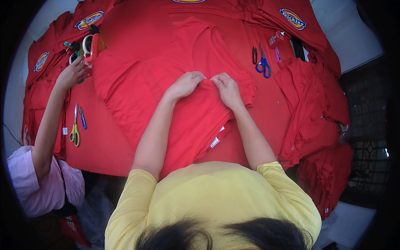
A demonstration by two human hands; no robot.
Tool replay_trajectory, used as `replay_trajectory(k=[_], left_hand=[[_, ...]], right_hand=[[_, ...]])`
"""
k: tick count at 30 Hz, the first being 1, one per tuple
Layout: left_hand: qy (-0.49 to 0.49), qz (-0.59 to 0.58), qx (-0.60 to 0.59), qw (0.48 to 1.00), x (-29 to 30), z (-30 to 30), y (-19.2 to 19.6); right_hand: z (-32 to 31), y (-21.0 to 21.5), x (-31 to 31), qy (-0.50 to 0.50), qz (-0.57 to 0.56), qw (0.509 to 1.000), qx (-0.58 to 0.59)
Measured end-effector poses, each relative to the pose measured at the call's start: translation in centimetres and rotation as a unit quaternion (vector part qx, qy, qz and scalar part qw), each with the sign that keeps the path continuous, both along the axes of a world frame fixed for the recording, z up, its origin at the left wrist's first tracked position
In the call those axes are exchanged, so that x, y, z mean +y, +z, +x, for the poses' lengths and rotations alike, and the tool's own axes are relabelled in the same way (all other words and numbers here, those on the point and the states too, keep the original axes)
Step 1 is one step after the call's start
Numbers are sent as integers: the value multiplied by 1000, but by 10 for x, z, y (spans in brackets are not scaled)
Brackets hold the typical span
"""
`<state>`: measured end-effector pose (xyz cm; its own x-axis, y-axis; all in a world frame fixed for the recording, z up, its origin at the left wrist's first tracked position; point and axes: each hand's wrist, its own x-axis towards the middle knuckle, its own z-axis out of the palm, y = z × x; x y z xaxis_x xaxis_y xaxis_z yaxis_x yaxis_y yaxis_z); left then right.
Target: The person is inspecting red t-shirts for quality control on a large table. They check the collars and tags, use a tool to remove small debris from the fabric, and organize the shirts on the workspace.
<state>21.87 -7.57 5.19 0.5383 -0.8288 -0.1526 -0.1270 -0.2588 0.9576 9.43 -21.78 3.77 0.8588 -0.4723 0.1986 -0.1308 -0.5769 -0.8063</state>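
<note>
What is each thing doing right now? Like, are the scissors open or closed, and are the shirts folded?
Left hand: shut, pinching the red shirt.
Right hand: shut, pinching the same fold.
Red shirt: spread flat, partly bunched under the hands.
Blue scissors: closed, lying flat.
Yellow scissors: closed, lying flat.
Tape roll: standing on edge.
Pile of red shirts: crumpled, hanging over the table edge.
Co-worker's hand: resting on red cloth.

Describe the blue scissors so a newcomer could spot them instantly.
Start at the red table, then go past the right hand toward the far right. The blue scissors lie beside small black snips; the other scissors, far left, have yellow handles.
</note>
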Motion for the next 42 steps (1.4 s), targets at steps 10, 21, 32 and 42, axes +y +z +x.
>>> replay_trajectory(k=[10,21,32,42], left_hand=[[-33,26,-19,999,1,-1,6],[-57,75,-14,996,1,4,6],[-53,68,-30,996,4,3,16],[-21,29,-33,999,5,4,-4]], right_hand=[[-4,-2,1,-20,43,997,-53],[22,11,-134,-181,-124,975,-17],[67,-8,-201,-127,-420,858,267],[-14,54,-15,101,134,985,48]])
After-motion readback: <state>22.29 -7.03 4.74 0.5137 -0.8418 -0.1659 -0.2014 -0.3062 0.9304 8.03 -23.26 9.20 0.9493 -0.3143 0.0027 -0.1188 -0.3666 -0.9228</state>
